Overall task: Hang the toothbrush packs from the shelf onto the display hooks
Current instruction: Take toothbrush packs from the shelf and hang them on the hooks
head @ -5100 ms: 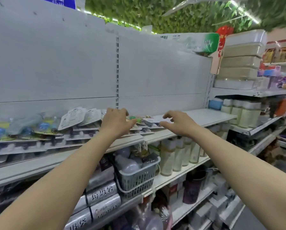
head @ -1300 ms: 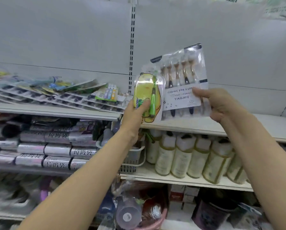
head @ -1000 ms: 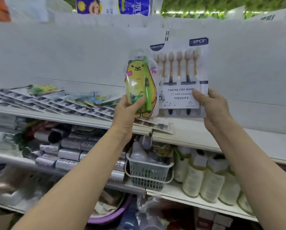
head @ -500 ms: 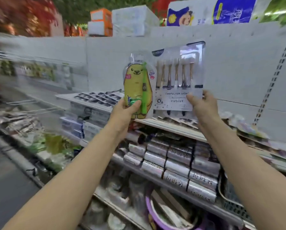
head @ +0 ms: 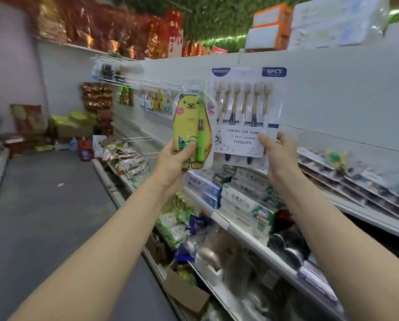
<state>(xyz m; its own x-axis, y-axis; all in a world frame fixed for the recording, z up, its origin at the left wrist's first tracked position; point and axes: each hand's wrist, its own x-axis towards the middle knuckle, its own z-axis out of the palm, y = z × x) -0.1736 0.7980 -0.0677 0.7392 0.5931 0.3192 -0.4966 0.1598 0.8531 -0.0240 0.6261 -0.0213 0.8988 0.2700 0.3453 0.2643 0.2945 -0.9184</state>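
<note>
Where both were held: upright, side by side, before the white back panel (head: 333, 89).
Left hand (head: 173, 158): gripped the bear pack (head: 189, 121) low down.
Right hand (head: 278, 154): pinched the six-brush pack (head: 245, 107) at its lower corner.
Hooks (head: 147, 83): wire, jutting out further left.

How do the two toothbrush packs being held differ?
The bear pack is yellow and bear-shaped with one green brush; the six-brush pack is rectangular, white and clear. The bear pack is smaller. The left hand grips the bear pack, the right hand the six-brush pack. Both are upright, gripped near the bottom.
</note>
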